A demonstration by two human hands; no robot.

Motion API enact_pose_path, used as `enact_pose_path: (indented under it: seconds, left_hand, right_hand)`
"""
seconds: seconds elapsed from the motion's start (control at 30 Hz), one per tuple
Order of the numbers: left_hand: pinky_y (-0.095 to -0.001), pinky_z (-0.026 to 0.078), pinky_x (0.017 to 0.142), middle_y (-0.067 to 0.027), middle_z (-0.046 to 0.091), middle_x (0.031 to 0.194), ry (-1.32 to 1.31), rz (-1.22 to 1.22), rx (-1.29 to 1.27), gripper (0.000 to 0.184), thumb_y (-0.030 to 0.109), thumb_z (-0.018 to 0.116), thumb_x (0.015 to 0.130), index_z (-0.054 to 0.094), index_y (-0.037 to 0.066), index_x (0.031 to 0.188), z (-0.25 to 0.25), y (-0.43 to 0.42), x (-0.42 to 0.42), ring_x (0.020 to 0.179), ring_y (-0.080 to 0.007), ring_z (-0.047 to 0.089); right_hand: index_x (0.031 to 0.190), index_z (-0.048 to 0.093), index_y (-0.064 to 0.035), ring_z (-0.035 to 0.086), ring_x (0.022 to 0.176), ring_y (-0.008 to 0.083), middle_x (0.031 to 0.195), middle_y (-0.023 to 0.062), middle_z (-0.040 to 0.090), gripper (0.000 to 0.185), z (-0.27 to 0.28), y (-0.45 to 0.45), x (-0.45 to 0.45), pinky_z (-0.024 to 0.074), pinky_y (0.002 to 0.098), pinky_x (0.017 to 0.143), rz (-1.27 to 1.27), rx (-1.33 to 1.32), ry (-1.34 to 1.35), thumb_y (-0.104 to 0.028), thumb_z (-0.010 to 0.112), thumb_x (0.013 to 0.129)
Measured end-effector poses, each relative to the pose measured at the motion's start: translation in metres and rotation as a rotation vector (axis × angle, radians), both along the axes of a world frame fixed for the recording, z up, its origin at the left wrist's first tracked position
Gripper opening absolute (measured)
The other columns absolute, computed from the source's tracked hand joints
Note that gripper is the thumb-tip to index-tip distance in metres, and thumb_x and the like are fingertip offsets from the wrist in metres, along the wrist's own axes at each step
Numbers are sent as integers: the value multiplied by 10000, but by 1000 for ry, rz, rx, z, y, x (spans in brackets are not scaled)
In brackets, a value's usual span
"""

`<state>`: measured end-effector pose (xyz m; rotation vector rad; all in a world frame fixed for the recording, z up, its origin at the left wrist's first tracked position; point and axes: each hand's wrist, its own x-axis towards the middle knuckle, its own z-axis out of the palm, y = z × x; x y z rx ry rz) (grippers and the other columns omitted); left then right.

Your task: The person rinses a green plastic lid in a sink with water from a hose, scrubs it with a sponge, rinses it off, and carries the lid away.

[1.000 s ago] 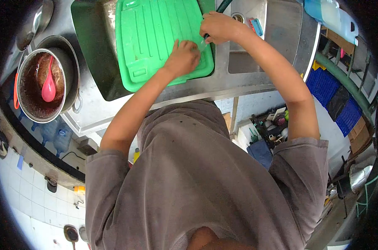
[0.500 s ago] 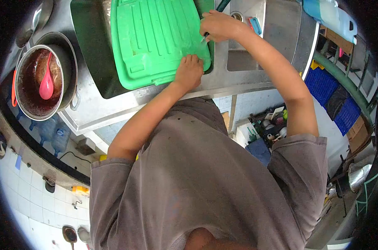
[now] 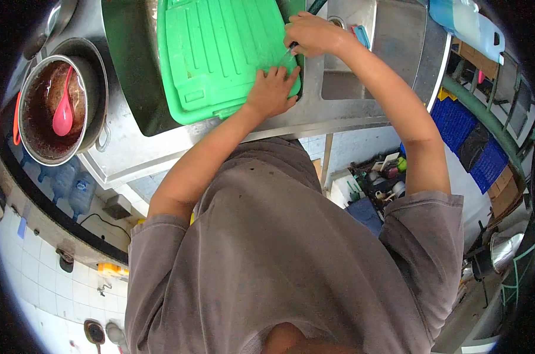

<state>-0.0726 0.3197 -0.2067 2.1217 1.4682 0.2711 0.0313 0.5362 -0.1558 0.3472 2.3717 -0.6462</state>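
A ribbed green plastic lid (image 3: 220, 53) rests tilted in the steel sink basin (image 3: 129, 71). My left hand (image 3: 272, 93) lies on the lid's near right corner, its fingers spread over the surface. Over the lid's right edge, my right hand (image 3: 312, 35) is closed around a dark green hose (image 3: 317, 6). The hose's dark end pokes out below my fingers, and clear water runs from it onto the lid close to my left fingertips. Part of the hose is hidden inside my grip.
A smaller basin (image 3: 344, 84) with a blue-and-red item (image 3: 361, 35) sits at the right. On the left counter, a pot (image 3: 24, 127) holding a pink spoon (image 3: 63, 115) stands in a larger pot. A blue jug (image 3: 468, 26) is at the far right.
My left hand's fingers have spread out and reach slightly farther up the lid. My right hand stays almost in place with the hose. The view has shifted a little.
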Motion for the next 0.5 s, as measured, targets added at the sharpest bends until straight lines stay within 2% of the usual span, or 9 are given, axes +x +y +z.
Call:
enact_pose_path:
  seconds: [0.07,0.17,0.27,0.4,0.5]
  left_hand:
    - [-484,479,867,-119,599,1204,40,-61,-30,673,495,688,928,547,138,1481,-3,-2,2,1086,-304,608]
    - [-494,498,885,-119,608,1220,1,-171,-38,650,432,715,924,538,146,1480,-11,-6,0,1122,-305,607]
    - [-507,492,916,-103,633,1226,-167,-99,-106,650,408,741,904,537,150,1465,-15,-4,-6,1165,-293,606]
    - [-500,479,944,-113,650,1230,-225,19,-174,621,383,765,884,562,140,1419,-13,3,-5,1186,-304,622]
    - [-503,468,960,-121,657,1245,-236,0,-221,649,369,780,865,551,115,1417,-15,6,-3,1199,-306,627]
  right_hand:
    - [1012,808,-125,618,1062,272,961,51,709,224,-1,0,3,433,418,995,-3,0,12,-235,835,819]
    - [1013,808,-125,625,1058,273,951,56,707,225,-2,-1,8,433,417,987,11,14,36,-234,837,817]
    - [1012,808,-126,630,1058,274,947,59,705,226,-2,0,8,433,416,982,17,21,63,-232,839,814]
    - [1005,807,-125,631,1059,276,947,61,706,223,-5,-2,10,433,417,975,-2,34,69,-230,840,811]
    - [999,806,-120,631,1057,275,944,61,706,222,-5,-3,7,433,417,967,7,30,58,-230,841,810]
